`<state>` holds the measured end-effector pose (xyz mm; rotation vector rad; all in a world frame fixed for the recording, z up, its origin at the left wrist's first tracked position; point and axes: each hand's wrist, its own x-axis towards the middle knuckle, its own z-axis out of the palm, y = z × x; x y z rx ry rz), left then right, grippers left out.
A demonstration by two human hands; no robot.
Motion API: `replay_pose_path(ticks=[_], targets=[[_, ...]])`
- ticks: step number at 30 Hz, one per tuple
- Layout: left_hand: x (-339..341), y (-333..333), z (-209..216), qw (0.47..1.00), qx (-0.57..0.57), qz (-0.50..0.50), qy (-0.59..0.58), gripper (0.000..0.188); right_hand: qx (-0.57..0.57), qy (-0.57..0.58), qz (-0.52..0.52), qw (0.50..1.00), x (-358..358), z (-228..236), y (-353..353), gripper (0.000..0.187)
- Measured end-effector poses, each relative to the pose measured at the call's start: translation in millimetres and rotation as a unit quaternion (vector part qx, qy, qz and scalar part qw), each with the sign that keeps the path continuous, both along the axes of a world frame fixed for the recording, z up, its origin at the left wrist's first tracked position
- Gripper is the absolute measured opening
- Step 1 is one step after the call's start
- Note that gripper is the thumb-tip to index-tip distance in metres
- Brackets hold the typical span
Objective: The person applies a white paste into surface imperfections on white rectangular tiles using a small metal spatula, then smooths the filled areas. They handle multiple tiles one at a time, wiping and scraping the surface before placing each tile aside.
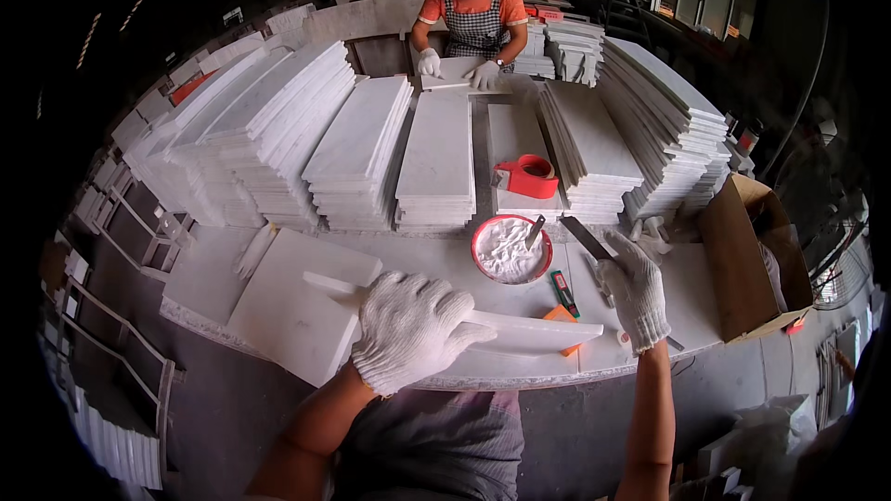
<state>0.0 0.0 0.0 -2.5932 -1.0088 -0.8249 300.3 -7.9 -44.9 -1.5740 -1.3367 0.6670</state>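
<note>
My left hand point(408, 329), in a white knit glove, is closed over a long white stone slab point(534, 335) tilted on its edge near the table's front. My gloved right hand point(639, 297) grips a putty knife point(585, 238), its dark blade pointing up and left. Between the hands, farther back, stands a red-rimmed bowl point(477, 255) of white paste point(509, 250), with another spatula point(535, 231) stuck in it. A green and black utility knife point(563, 293) and an orange piece point(559, 314) lie behind the slab. More white slabs point(302, 315) lie beside my left hand.
Tall stacks of white slabs point(269, 97) line the table's far side. A red tape dispenser point(529, 176) sits on a middle stack. At the right is an open cardboard box point(742, 260). Across the table, a person point(473, 19) in gloves and a checked apron handles a slab.
</note>
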Motion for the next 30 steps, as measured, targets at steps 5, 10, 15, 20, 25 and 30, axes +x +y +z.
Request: replay_pose_path(ticks=[5, 10, 15, 20, 25, 30], targets=[[-10, -22, -7, 0.999, 0.038, -0.025, 0.002, 0.037, 0.064, -0.271, 0.032, 0.96, -13, -52, 45, 0.027], [-20, -35, -11, 0.998, 0.057, -0.005, 0.031, 0.038, -0.018, -0.4, 0.07, 0.914, -29, -88, 85, 0.02], [-25, -37, -13, 0.997, 0.055, -0.041, 0.037, 0.033, -0.054, -0.514, 0.092, 0.851, -45, -119, 99, 0.02], [-32, -46, -13, 0.999, 0.015, -0.042, 0.03, 0.028, -0.068, -0.54, 0.098, 0.833, -49, -115, 103, 0.019], [-30, -47, -28, 0.997, -0.025, -0.064, 0.023, 0.025, 0.057, -0.405, -0.007, 0.912, -56, -48, 58, 0.036], [-33, -47, -27, 0.997, 0.023, -0.078, -0.01, 0.026, 0.096, -0.021, -0.026, 0.995, -37, -28, -49, 0.042]])
